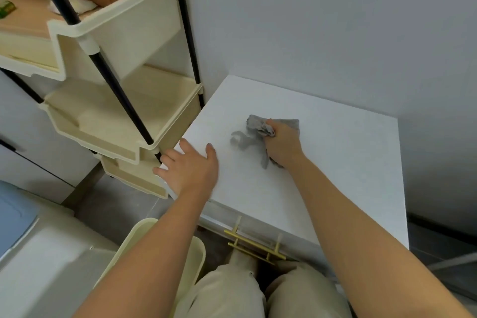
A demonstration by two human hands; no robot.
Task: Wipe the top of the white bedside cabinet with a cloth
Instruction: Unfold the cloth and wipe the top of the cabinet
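Observation:
The white bedside cabinet point(343, 162) stands against the grey wall, its flat top filling the middle of the head view. A crumpled grey cloth point(251, 133) lies on the top near its centre. My right hand point(282, 146) is closed around the cloth and presses it onto the surface. My left hand point(189, 165) rests flat, fingers spread, on the cabinet's left front corner and holds nothing.
A cream tiered shelf rack point(124, 116) with black poles stands close against the cabinet's left side. Gold drawer handles point(254, 244) stick out from the cabinet front above my knees. A cream bin point(154, 245) sits at lower left, with a white and blue box point(23, 227) beside it.

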